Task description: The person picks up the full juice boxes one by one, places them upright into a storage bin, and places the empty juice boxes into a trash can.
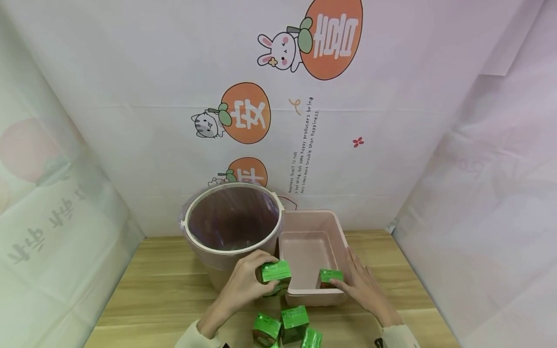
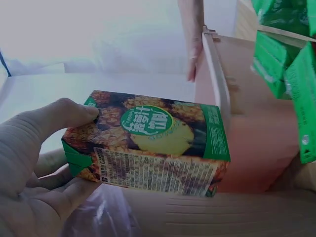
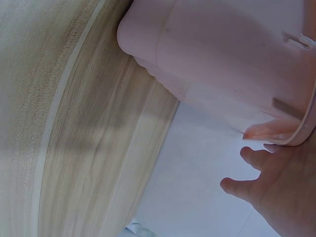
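Observation:
A green-topped pineapple juice box (image 2: 148, 140) is gripped in my left hand (image 1: 245, 279), thumb on one side and fingers on the other. In the head view it is held by the near left corner of the pink plastic bin (image 1: 311, 293). My right hand (image 1: 364, 285) rests over the bin's right wall, its fingers straight along the outside and its thumb reaching over the rim. Beneath that thumb, another juice box (image 1: 329, 276) sits in the bin's near right corner. Splayed fingers (image 3: 239, 188) show beside the rim in the right wrist view.
Several more juice boxes (image 1: 295, 323) stand on the wooden table (image 1: 152, 295) in front of the bin. A round, bag-lined bucket (image 1: 217, 261) with a white rim ring stands left of the bin. Printed white sheets (image 1: 374, 183) enclose the back and sides.

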The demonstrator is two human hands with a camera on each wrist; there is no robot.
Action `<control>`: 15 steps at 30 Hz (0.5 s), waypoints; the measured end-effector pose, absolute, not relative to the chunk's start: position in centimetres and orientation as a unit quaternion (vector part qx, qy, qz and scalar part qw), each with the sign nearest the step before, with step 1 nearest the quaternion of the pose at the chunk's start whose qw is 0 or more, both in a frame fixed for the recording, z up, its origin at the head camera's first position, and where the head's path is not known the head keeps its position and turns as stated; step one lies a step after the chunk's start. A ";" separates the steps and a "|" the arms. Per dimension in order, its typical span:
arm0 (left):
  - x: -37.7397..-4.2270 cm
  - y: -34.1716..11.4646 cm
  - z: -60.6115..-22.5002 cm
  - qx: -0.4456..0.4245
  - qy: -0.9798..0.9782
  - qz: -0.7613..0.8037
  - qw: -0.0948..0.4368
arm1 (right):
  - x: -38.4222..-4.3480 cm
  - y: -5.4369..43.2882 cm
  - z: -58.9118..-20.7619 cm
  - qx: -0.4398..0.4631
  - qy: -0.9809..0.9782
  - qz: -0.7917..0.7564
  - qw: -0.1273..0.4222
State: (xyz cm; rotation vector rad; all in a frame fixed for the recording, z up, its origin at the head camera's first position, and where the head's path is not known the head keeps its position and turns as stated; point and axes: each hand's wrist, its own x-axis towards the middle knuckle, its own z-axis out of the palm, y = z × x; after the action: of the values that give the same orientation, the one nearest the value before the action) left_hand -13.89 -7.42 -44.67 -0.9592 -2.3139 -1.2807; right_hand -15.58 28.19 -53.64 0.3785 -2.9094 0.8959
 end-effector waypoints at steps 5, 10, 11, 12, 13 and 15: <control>-14.7 -6.7 -43.7 -0.352 -0.807 -0.445 0.163 | -15.5 28.2 -53.5 0.124 -0.947 0.292 0.043; -15.7 -5.4 -43.2 -0.358 -0.810 -0.442 0.142 | -15.6 28.3 -53.5 0.124 -0.949 0.288 0.041; -15.9 -5.1 -43.1 -0.357 -0.812 -0.440 0.136 | -15.6 28.3 -53.5 0.122 -0.949 0.289 0.038; -16.1 -4.9 -43.1 -0.358 -0.814 -0.438 0.131 | -15.6 28.3 -53.5 0.121 -0.949 0.289 0.036; -16.3 -4.6 -43.1 -0.359 -0.815 -0.437 0.126 | -15.6 28.3 -53.5 0.120 -0.949 0.290 0.033; -16.6 -4.1 -43.1 -0.362 -0.818 -0.431 0.120 | -15.5 28.2 -53.5 0.118 -0.948 0.293 0.028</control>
State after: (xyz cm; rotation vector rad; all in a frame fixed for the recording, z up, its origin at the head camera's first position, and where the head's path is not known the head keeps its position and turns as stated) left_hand -16.62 -4.12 -43.08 -1.0569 -2.3902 -1.2607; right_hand -15.54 28.20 -53.51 0.3642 -2.9269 0.9033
